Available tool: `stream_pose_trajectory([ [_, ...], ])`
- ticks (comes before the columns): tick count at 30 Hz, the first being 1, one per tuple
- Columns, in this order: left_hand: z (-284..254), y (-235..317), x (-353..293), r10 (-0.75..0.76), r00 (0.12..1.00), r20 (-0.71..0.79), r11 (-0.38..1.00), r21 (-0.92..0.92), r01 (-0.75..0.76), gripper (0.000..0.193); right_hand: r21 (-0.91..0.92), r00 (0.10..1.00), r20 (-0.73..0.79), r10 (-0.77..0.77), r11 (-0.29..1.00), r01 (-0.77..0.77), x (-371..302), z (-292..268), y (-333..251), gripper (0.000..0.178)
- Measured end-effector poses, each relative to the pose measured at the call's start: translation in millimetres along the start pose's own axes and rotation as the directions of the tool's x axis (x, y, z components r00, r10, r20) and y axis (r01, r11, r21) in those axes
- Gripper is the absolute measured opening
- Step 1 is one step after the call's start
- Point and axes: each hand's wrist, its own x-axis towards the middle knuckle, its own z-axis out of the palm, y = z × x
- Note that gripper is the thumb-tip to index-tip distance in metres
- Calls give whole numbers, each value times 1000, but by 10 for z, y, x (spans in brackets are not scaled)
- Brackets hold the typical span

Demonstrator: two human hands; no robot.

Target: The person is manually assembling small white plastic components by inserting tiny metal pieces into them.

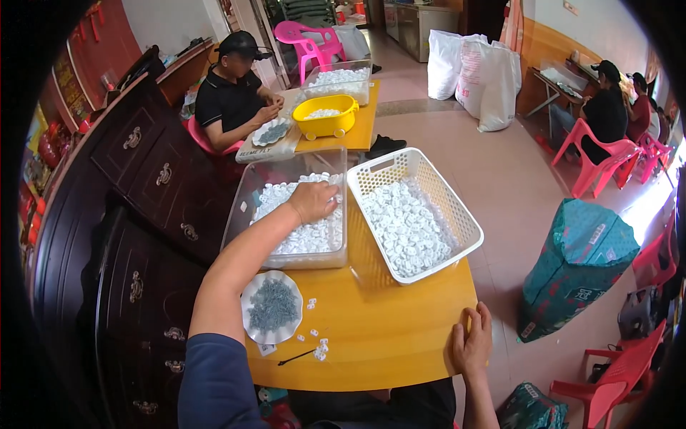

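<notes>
My left hand (pixel 313 203) reaches into a clear plastic bin (pixel 286 262) heaped with small white plastic pieces (pixel 293 232). Its fingers are curled near the bin's right wall; whatever they hold is hidden. At the table's right edge rests my right hand (pixel 472 339), fingers stretched out and nothing in them. A white perforated basket (pixel 468 239) with more white pieces (pixel 411 229) stands right of the bin. Below my left forearm, a scalloped white plate (pixel 250 325) carries a pile of thin grey nail-like pieces (pixel 273 305).
Several loose white pieces (pixel 321 349) and a thin black tool (pixel 296 357) lie on the yellow table (pixel 400 336). Across from me sits a co-worker (pixel 232 100) beside a yellow tub (pixel 329 126). Dark drawers (pixel 161 214) stand left, a green sack (pixel 572 264) right.
</notes>
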Motion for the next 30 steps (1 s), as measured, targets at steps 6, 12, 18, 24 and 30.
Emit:
stream_pose_trajectory([
  [6, -204, -8, -68, -106, 988, -115, 994, -42, 102, 25, 11, 1000, -27, -16, 1000, 16, -23, 16, 29, 37],
  [12, -555, 64, -264, -382, 904, -192, 879, -378, 292, 34, -8, 1000, -10, -24, 1000, 24, -51, -7, 43, 37],
  [18, -1301, 900, -548, -430, 900, -74, 346, -934, 89, 32, -8, 999, -23, -49, 999, 48, -52, 3, 105, 36],
  [24, -923, 1996, -1236, -268, 928, -258, 504, -859, -93, 25, -31, 999, 7, -48, 998, 49, -33, 44, 65, 35],
  [30, -187, 2596, -1665, -234, 967, -97, 704, -703, 100, 26, -47, 996, -16, -93, 995, 92, -75, 65, 154, 34],
])
